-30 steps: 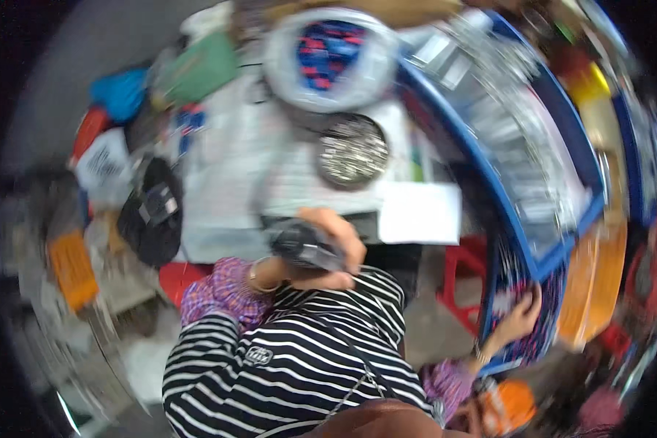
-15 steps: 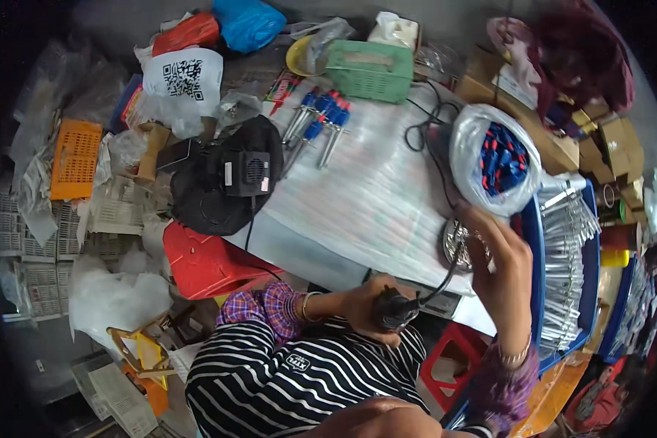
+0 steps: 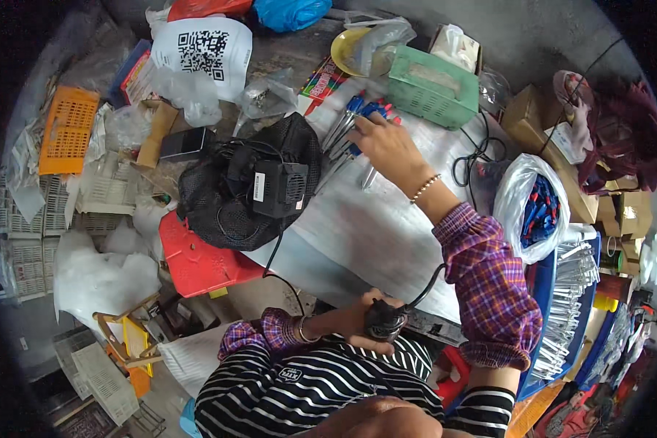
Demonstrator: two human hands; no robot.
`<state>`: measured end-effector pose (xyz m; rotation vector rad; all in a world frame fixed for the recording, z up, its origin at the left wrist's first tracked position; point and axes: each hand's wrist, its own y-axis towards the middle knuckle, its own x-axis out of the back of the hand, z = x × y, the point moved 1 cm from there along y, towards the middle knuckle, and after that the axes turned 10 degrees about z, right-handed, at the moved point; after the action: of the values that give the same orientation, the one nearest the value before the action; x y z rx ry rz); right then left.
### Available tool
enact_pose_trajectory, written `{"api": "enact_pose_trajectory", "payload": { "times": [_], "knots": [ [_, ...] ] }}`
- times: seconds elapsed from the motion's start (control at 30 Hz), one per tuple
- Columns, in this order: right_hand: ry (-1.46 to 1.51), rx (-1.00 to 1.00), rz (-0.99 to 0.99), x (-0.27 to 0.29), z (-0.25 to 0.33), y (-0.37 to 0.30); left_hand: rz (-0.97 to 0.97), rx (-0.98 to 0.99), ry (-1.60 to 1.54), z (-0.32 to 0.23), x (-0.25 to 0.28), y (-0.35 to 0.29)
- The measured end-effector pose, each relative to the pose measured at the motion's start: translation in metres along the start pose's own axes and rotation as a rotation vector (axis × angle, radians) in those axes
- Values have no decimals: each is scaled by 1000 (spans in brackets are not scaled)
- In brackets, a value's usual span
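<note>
My left hand (image 3: 352, 319) is closed round a black corded power tool (image 3: 387, 320), held low in front of my striped apron. A thick black cable leaves the tool and bends up to the right. My right hand (image 3: 387, 146) reaches across the table to a bunch of blue-handled tools (image 3: 356, 104) with silver shafts and red parts. Its fingers look spread over the handles; their undersides are hidden. One shaft (image 3: 369, 177) sticks out below the hand. My right forearm crosses the right half of the table.
A black mesh bag with a charger block (image 3: 279, 188) lies left of the tools. Behind them stands a green box (image 3: 434, 86). On the right are a white bag (image 3: 509, 201) of blue-and-red parts and a blue crate (image 3: 540, 321) of metal shafts. A red stool (image 3: 204, 259) is at left.
My right hand has moved from the round dish of small metal parts, far and left, to the blue-handled tools. The view has shifted. My left hand still holds the black power tool.
</note>
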<state>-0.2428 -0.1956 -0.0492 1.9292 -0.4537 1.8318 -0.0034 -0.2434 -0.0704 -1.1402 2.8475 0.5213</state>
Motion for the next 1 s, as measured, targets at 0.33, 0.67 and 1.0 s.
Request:
{"api": "enact_pose_trajectory", "payload": {
  "times": [0.33,0.67,1.0],
  "knots": [
    [259,-53,35,21,-1,-53,144,113,82,3,-4,6],
    [1195,-598,-778,151,3,-235,116,67,-59,2,-34,17],
    [1909,-1157,-1192,99,121,-421,409,19,-297,-26,-69,104]
  ]
}}
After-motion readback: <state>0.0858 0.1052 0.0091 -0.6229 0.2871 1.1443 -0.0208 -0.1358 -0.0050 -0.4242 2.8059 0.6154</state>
